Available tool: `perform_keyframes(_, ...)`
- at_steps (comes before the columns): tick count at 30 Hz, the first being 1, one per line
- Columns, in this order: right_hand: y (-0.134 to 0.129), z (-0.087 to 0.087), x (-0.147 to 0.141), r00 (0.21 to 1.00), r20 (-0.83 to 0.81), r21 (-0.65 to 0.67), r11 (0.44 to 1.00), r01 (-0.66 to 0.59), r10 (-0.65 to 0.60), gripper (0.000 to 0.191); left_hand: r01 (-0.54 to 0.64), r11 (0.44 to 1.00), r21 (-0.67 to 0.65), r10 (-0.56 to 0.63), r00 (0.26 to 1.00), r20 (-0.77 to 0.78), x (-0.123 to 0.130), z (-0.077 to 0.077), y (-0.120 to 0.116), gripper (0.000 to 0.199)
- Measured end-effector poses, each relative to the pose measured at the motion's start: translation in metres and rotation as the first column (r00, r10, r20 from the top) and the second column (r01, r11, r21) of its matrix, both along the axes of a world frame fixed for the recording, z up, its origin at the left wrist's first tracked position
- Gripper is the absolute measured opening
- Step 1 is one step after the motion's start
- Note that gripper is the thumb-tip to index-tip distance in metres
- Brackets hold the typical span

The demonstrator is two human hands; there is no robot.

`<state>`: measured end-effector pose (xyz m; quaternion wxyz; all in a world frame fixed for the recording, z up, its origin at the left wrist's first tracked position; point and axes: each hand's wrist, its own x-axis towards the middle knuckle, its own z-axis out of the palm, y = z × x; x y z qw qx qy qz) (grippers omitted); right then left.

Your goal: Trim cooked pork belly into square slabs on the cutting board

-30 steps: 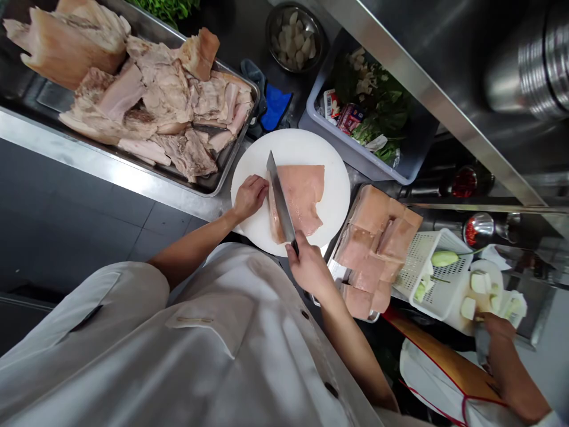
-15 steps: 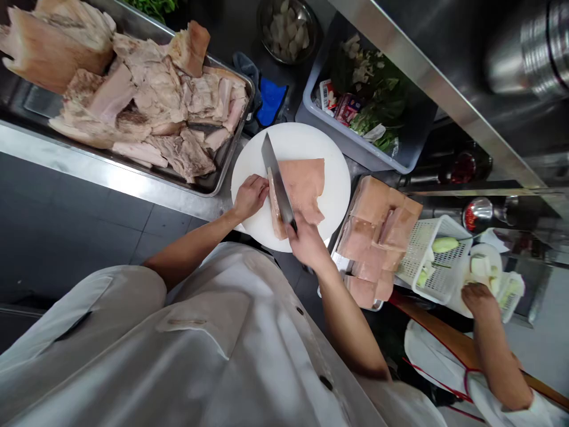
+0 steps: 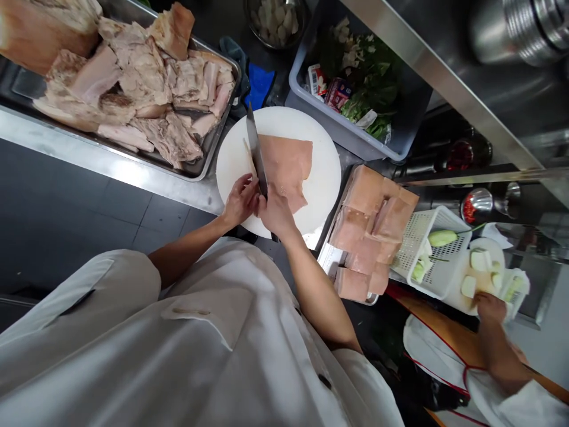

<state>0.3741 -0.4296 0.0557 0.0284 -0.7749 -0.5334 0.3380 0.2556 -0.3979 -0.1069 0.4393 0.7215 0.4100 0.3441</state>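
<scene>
On a round white cutting board (image 3: 326, 145) lies a slab of pork with skin (image 3: 287, 166), its right edge notched. My right hand (image 3: 276, 213) is closed round the handle of a kitchen knife (image 3: 256, 148), whose blade stands along the slab's left side. A narrow strip of pork (image 3: 249, 155) is left of the blade. My left hand (image 3: 240, 200) has its bent fingers on the strip's near end, close beside my right hand. Its fingertips and that end of the strip are partly hidden.
A metal tray (image 3: 208, 166) of cooked meat pieces is at left. Behind stand a grey bin (image 3: 351, 127) of greens and packets and a bowl (image 3: 273, 44). Pork blocks (image 3: 362, 225) fill a tray at right. Beyond, a co-worker's hand (image 3: 491, 308) is by cut vegetables.
The knife and my right hand have shifted left, with the blade off the slab's edge. My left hand has come closer to my right. The whole view has shifted slightly.
</scene>
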Motion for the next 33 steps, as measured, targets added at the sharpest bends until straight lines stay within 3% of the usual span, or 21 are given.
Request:
perform_keyframes(2,-0.033,0.015,-0.002,1.0,0.0,-0.049,0.999,-0.003,0.003,0.042,0.004,1.0,0.021,-0.004,1.0,-0.008,-0.001,0.002,-0.003,0.04)
perform_keyframes(5,-0.103,0.039,-0.001,0.999,0.03,-0.2,0.979,-0.024,0.03,0.037,0.018,0.996,0.084,-0.013,0.998,-0.056,-0.002,0.003,-0.008,0.039)
perform_keyframes(7,-0.133,0.045,-0.001,0.998,0.043,-0.281,0.959,-0.03,0.044,0.03,0.026,0.992,0.121,-0.016,0.996,-0.084,-0.002,0.002,-0.009,0.039)
perform_keyframes(9,-0.132,0.036,-0.003,0.998,0.051,-0.281,0.959,-0.028,0.044,0.027,0.028,0.99,0.14,-0.014,0.996,-0.093,-0.002,-0.001,-0.009,0.038)
perform_keyframes(13,-0.077,-0.004,-0.012,0.999,0.05,-0.111,0.994,0.008,-0.003,0.035,-0.007,0.989,0.149,0.018,0.997,-0.077,-0.001,-0.004,-0.006,0.035)
perform_keyframes(15,-0.069,-0.013,-0.016,0.999,0.042,-0.075,0.997,0.023,-0.019,0.04,-0.007,0.988,0.156,0.019,0.997,-0.075,-0.002,-0.004,-0.006,0.033)
perform_keyframes(20,-0.133,0.008,-0.02,0.999,0.052,-0.228,0.974,0.001,0.011,0.033,0.033,0.979,0.201,-0.008,0.992,-0.124,-0.003,-0.004,-0.009,0.031)
perform_keyframes(22,-0.137,0.006,-0.021,0.998,0.055,-0.243,0.97,0.006,0.008,0.03,0.038,0.975,0.219,-0.009,0.991,-0.132,-0.002,-0.005,-0.008,0.031)
perform_keyframes(28,-0.054,-0.041,-0.02,0.998,0.012,0.053,0.997,0.058,-0.059,0.041,0.058,0.983,0.175,-0.031,0.987,-0.155,-0.004,0.001,-0.003,0.034)
perform_keyframes(30,-0.066,-0.041,-0.019,0.999,0.002,0.037,0.998,0.054,-0.054,0.043,0.05,0.992,0.117,-0.031,0.987,-0.16,-0.005,0.007,-0.004,0.033)
perform_keyframes(33,-0.124,-0.028,-0.02,0.999,0.011,-0.107,0.994,0.039,-0.038,0.04,-0.068,0.997,-0.019,0.065,0.987,-0.148,-0.001,0.015,-0.008,0.033)
